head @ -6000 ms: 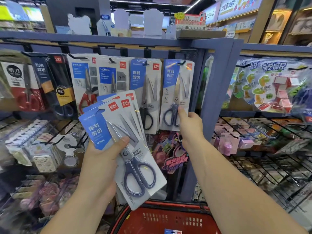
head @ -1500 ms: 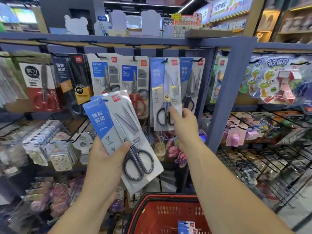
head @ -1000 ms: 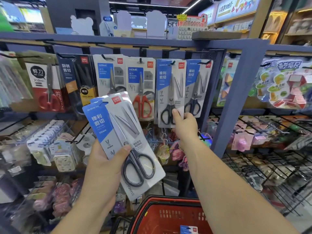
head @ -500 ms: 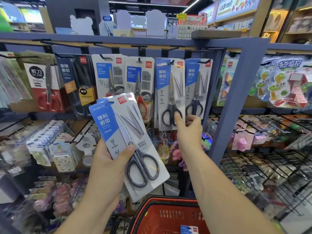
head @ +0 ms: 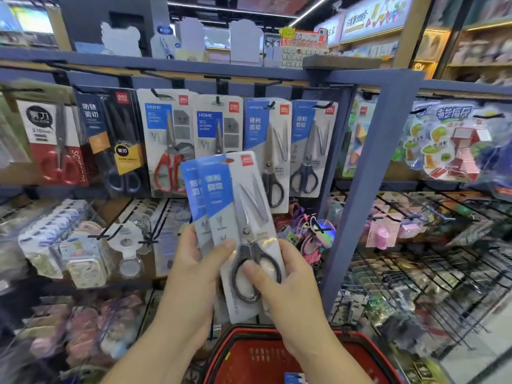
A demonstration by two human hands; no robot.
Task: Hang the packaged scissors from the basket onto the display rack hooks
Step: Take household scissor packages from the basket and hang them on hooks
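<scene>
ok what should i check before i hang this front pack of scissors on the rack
1. Right hand grips front pack at its handle end: ok.
2. Left hand thumb off front pack: not ok, it pinches front pack and second pack.
3. Hang hole at pack top clear: cannot tell, blurred.
4. Matching blue packs on hook ahead: ok.
5. Room on that hook: cannot tell.
6. Basket below hands: ok.

The scene is viewed through one wide-angle head-worn camera, aimed forward and downward, close to the blue metal display rack [head: 368, 162], over the red plastic basket [head: 243, 353].
</scene>
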